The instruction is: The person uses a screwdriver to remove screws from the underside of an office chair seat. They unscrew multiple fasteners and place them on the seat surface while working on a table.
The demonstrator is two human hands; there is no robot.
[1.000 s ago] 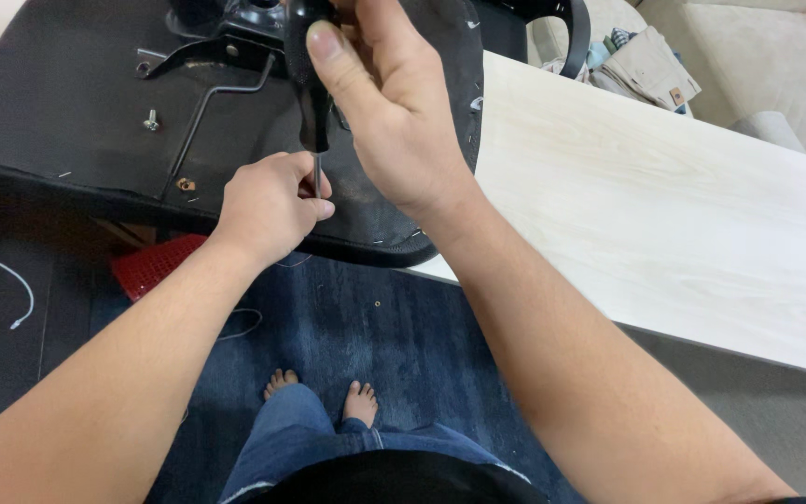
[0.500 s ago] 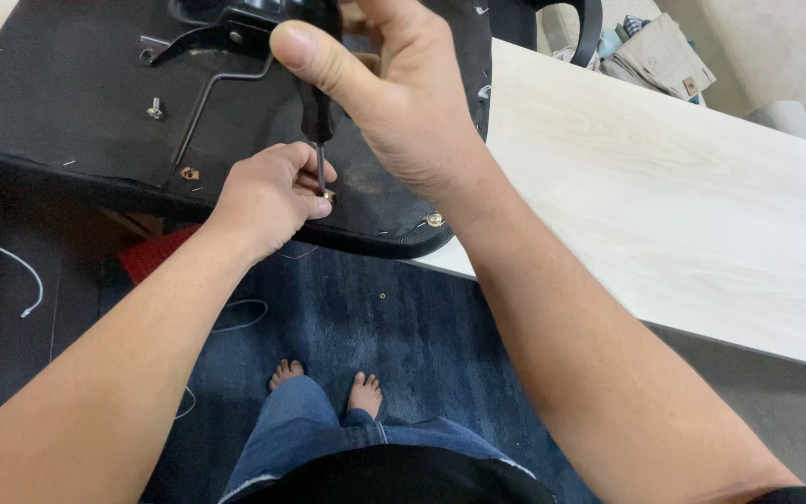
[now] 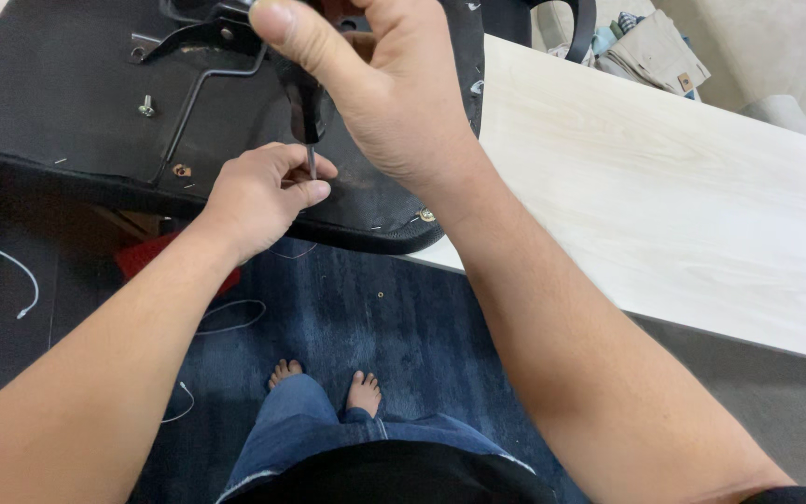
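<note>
An upturned black chair seat (image 3: 67, 103) lies on a pale wooden table (image 3: 664, 187), its underside up, with a black metal bracket (image 3: 207, 42) bolted on. My right hand (image 3: 375, 93) grips the dark handle of a screwdriver (image 3: 305, 103) held upright over the seat's near edge. My left hand (image 3: 263, 191) pinches the thin metal shaft near its tip; what is under the tip is hidden by my fingers. A loose silver screw (image 3: 146, 105) stands on the seat to the left, and a brass-coloured screw hole (image 3: 181, 170) shows nearby.
The seat overhangs the table's near edge above a dark blue rug (image 3: 366, 317). White cables (image 3: 2, 271) lie on the floor at left, and a red object (image 3: 137, 257) sits under the seat. Folded cloth items (image 3: 650, 51) lie behind the table. My bare feet (image 3: 328, 383) are below.
The view has shifted slightly; both hands stay on the screwdriver at the seat's near edge, with the right hand now a little higher in view.
</note>
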